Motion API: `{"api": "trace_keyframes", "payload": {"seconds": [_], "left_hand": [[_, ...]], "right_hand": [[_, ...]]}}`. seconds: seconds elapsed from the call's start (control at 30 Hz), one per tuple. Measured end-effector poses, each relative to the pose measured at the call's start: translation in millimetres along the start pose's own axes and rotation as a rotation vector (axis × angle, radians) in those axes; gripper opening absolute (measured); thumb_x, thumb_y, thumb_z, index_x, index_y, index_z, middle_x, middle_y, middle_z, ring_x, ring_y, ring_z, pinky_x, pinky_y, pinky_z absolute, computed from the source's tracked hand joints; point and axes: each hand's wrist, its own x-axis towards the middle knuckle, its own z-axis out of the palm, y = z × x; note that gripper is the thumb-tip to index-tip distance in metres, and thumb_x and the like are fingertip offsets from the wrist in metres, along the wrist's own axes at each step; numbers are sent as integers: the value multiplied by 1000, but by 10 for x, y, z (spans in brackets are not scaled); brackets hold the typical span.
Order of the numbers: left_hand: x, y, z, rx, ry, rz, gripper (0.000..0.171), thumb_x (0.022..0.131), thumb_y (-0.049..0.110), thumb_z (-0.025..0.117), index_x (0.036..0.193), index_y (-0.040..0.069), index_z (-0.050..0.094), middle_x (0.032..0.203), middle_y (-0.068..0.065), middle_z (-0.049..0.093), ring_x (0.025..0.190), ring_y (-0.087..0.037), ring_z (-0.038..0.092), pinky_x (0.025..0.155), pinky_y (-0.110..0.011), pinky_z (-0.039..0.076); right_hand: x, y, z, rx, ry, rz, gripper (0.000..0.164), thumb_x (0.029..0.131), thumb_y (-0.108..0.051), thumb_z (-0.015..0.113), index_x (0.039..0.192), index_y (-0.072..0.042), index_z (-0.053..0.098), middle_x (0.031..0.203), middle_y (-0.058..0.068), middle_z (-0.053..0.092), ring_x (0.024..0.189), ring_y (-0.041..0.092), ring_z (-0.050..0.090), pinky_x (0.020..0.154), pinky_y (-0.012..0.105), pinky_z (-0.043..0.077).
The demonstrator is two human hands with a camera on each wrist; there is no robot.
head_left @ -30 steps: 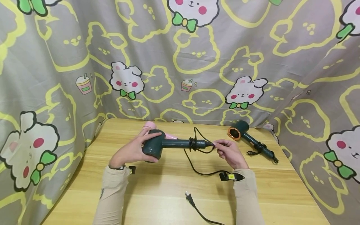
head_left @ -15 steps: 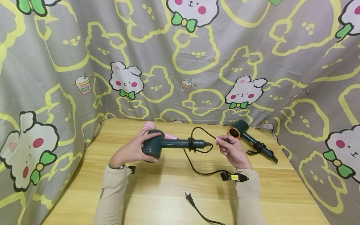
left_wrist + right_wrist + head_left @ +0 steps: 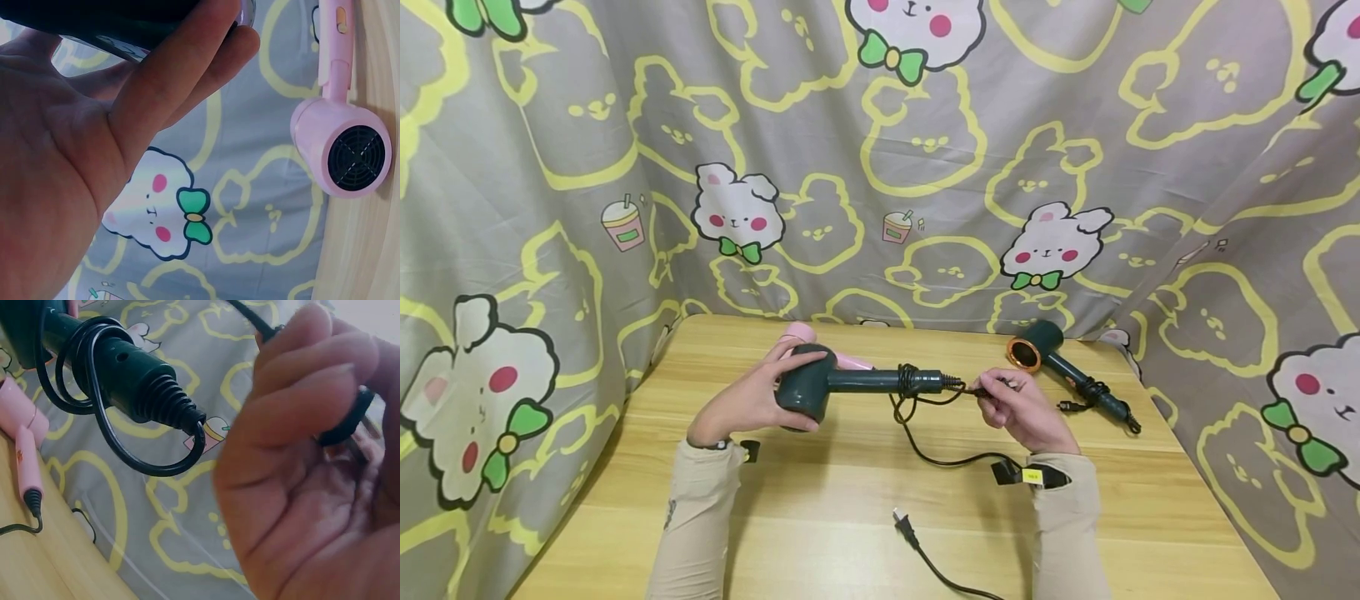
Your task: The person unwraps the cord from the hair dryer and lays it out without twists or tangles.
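My left hand [image 3: 733, 406] holds a dark green hair dryer [image 3: 861, 382] by its head, thumb and fingers spread around it. The handle points right, above the table. A black cord is wound in several turns [image 3: 94, 369] round the handle's end, with a loop [image 3: 156, 469] leaving the ribbed collar. At the far right of that handle, my right hand [image 3: 1022, 408] grips the cord's plug [image 3: 350, 425], whose black body shows inside the curled fingers in the right wrist view. In the left wrist view the dryer's dark head [image 3: 112, 15] crosses the top.
A pink hair dryer [image 3: 799, 332] lies behind the left hand, partly covered. Back right lies another dark green hair dryer [image 3: 1043, 337] with a copper ring and wound cord. A loose plug [image 3: 906, 531] with its cord lies at the table's front. Patterned curtains [image 3: 820, 108] surround the table [image 3: 820, 517].
My right hand has moved slightly right, drawing the cord. The loop that stood above the handle now hangs below it. My left hand and the dryer have barely shifted.
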Motion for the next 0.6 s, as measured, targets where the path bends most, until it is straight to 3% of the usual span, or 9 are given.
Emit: {"api": "trace_keyframes", "payload": {"seconds": [0.13, 0.3, 0.6], "left_hand": [[-5, 2, -13, -3, 2, 5, 102, 64, 38, 100, 153, 30, 50, 160, -2, 33, 137, -36, 47, 102, -54, 48], [-22, 6, -25, -9, 11, -1, 101, 64, 38, 100, 152, 32, 51, 157, -2, 36, 130, -36, 52, 97, -51, 50], [-43, 9, -47, -16, 16, -27, 100, 65, 38, 100, 152, 36, 50, 162, -6, 31, 128, -39, 54, 95, -51, 52]], "right_hand": [[8, 18, -9, -29, -69, 40, 36, 112, -16, 42, 102, -12, 77, 63, -8, 56, 53, 10, 34, 53, 30, 23], [32, 72, -19, -149, -113, 93, 33, 109, -9, 46, 97, -11, 76, 62, -8, 53, 51, 7, 34, 48, 29, 24], [77, 194, -47, -280, -96, 216, 20, 105, -9, 57, 103, 2, 73, 65, -6, 59, 50, 2, 41, 46, 25, 29]]}}
